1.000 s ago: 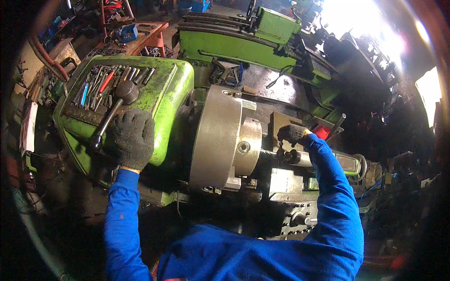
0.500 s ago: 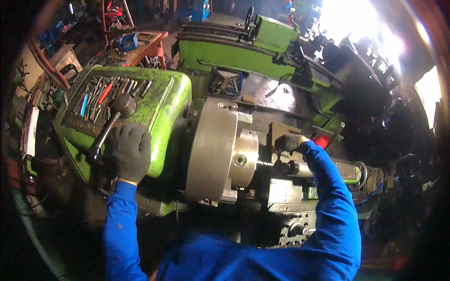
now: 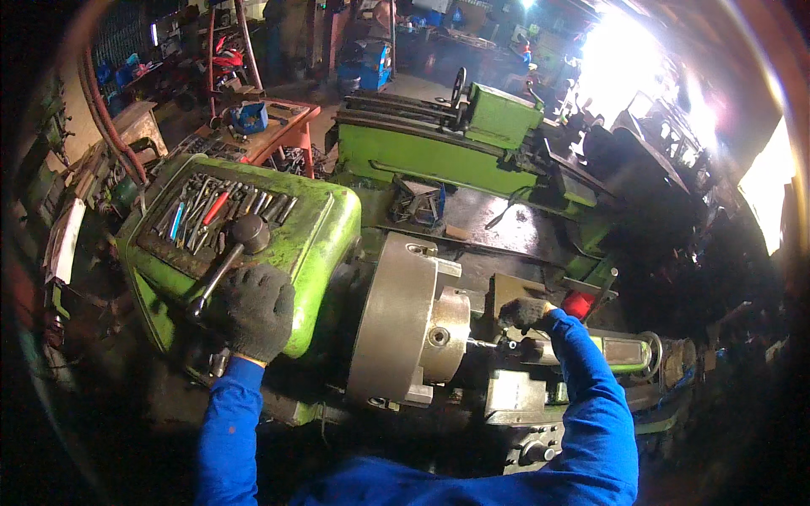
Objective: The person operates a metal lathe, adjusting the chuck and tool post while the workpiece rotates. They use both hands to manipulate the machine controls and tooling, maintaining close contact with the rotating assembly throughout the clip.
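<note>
Grey-gloved, my left hand (image 3: 260, 312) lay beside the lever (image 3: 220, 277), seemingly for reach; right hand (image 3: 523, 314) curled; grips I couldn't tell.

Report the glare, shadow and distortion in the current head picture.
Head view: white glare washes out the upper right, and light reflects off the flat metal tray beyond the chuck; head view: deep shadow hides detail below the chuck, and the dark-gloved right hand shows little finger detail; head view: fisheye curvature and a black rounded border frame the scene.
</note>
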`<state>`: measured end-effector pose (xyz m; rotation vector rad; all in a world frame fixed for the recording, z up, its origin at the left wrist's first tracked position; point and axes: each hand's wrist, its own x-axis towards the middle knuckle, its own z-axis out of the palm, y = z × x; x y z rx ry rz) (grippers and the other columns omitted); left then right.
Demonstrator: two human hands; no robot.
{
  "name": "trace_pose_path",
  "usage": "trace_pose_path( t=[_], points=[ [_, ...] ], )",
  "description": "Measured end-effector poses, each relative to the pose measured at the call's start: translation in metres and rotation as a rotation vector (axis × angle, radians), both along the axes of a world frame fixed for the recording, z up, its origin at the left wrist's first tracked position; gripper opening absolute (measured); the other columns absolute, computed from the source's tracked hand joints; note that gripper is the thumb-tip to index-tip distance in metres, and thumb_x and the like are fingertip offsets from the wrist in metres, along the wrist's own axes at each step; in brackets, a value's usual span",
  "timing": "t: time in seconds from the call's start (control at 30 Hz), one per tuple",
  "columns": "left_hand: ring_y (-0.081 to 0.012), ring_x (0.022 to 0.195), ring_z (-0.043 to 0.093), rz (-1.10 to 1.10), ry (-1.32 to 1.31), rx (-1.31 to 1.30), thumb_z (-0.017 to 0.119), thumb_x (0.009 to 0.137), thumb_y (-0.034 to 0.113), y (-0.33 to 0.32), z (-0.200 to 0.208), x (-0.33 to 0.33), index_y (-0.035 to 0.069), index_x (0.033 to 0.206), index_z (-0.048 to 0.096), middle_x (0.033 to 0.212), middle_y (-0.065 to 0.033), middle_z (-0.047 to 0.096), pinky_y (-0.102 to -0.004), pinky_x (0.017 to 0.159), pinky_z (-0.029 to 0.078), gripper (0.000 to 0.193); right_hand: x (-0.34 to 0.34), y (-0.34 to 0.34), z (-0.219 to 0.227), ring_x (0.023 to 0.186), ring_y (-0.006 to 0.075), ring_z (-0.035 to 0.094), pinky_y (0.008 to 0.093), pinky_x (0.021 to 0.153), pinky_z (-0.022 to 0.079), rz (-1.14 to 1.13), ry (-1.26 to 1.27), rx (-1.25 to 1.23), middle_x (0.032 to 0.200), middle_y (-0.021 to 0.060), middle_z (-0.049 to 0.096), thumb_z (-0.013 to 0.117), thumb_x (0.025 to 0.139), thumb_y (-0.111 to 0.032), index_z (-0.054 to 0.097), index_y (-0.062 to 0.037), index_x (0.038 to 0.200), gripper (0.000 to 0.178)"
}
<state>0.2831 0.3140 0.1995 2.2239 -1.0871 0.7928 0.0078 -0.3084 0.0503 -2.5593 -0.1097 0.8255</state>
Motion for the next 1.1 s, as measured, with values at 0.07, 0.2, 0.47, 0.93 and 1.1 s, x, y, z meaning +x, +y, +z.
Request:
trace_pose_path(
  t=[0.07,0.2,0.47,0.93,1.1],
  points=[
    [-0.0432,0.106,0.061,0.008,-0.001,-0.012,0.067,0.102,0.019,0.0,0.001,-0.001,0.009,0.102,0.068,0.106,-0.0159,0.066,-0.0578,0.095,0.048,0.01,0.003,-0.006,-0.003,0.126,0.0261,0.074,0.0432,0.102,0.063,0.128,-0.112,-0.031,0.142,0.0134,0.076,0.08,0.084,-0.011,0.072,-0.0061,0.146,0.062],
    [-0.0437,0.108,0.062,0.048,-0.022,0.032,0.066,0.103,0.02,0.006,0.0,-0.001,0.009,0.102,0.069,0.107,-0.0157,0.068,-0.0585,0.096,0.049,0.011,0.025,0.026,0.019,0.119,0.0304,0.076,0.041,0.103,0.061,-0.165,0.098,0.132,0.135,0.0154,0.078,0.077,0.091,-0.016,0.073,-0.0043,0.142,0.053],
    [-0.0432,0.107,0.061,0.023,-0.025,-0.002,0.067,0.103,0.019,0.003,0.001,-0.002,0.008,0.104,0.068,0.108,-0.016,0.066,-0.0576,0.096,0.048,0.011,0.037,0.022,0.015,0.117,0.0339,0.077,0.0441,0.1,0.062,-0.119,0.15,0.117,0.13,0.0165,0.08,0.073,0.093,-0.024,0.078,-0.0079,0.133,0.043],
    [-0.0435,0.108,0.062,0.042,-0.015,0.023,0.069,0.102,0.021,0.006,0.001,-0.001,0.008,0.104,0.07,0.108,-0.0159,0.068,-0.0585,0.099,0.048,0.012,0.045,0.138,0.096,0.114,0.04,0.078,0.0495,0.094,0.062,-0.264,-0.041,-0.627,0.123,0.0183,0.082,0.067,0.097,-0.037,0.086,-0.0141,0.116,0.036],
    [-0.0436,0.107,0.061,0.045,0.026,0.043,0.066,0.104,0.02,0.002,-0.003,0.0,0.008,0.103,0.07,0.107,-0.0169,0.067,-0.0582,0.096,0.047,0.013,0.039,0.134,0.082,0.113,0.0409,0.079,0.0496,0.096,0.062,-0.354,-0.087,-0.736,0.122,0.0177,0.082,0.067,0.096,-0.042,0.087,-0.0158,0.112,0.037]
  ],
)
